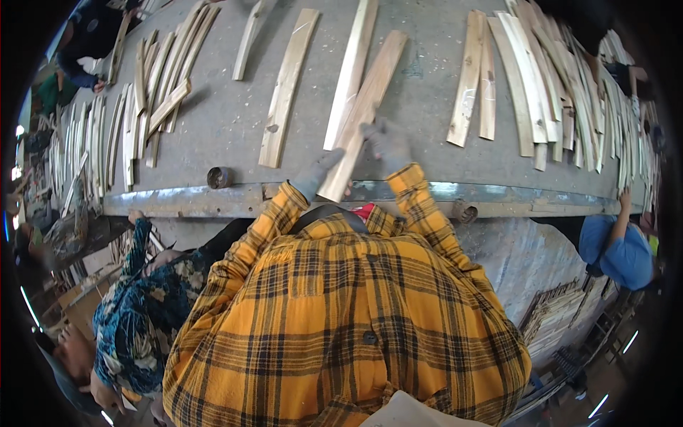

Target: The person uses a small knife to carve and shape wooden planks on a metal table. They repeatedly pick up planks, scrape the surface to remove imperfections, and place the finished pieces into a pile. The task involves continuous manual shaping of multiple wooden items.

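My left hand (318,172), in a grey glove, is closed on the lower part of a wooden slat (370,99), which lies slanted from the table edge toward the far right. My gloved right hand (386,144) grips the same slat's right side a little higher up. Just left of it lies a paler slat (350,71) on the grey table (427,85). Another loose slat (288,89) lies farther left, and two more (466,78) lie to the right.
Piles of slats (171,67), (551,82) cover both sides. Metal cups (220,178), (465,211) are at the metal edge (519,205). Co-workers stand at left in patterned teal (142,320), at right in blue (615,252), and at far upper left (82,50).
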### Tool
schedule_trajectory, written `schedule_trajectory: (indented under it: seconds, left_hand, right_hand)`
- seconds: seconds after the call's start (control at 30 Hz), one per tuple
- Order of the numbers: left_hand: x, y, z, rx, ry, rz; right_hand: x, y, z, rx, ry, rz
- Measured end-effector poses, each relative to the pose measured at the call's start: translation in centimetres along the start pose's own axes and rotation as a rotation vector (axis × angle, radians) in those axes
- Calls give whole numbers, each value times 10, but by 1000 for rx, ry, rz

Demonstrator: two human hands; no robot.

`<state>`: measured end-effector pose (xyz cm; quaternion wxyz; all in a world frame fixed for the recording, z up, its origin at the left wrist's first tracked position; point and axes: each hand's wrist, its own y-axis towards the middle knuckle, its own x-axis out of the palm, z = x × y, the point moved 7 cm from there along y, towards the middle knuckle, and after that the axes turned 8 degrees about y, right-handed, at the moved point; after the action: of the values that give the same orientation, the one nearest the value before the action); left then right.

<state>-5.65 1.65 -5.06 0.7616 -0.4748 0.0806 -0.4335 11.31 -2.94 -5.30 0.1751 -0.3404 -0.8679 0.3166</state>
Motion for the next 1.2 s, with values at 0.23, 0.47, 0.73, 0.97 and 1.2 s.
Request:
schedule_trajectory:
  seconds: [0.23,0.47,0.73,0.97,1.2]
  left_hand:
    - [-18,36,33,410,975,500]
    - [-27,70,56,227,1451,766]
    - [-34,30,38,196,677,260]
    - [-33,-1,1,141,-416,1]
    - [-39,-45,-11,178,-285,64]
  right_hand:
    - [-65,36,22,-125,212,43]
    - [-134,48,-99,-475,-249,98]
    - [-144,73,-111,-718,-975,636]
    - [-70,62,-52,-628,-388,147]
    - [-24,50,-42,-654,-487,15]
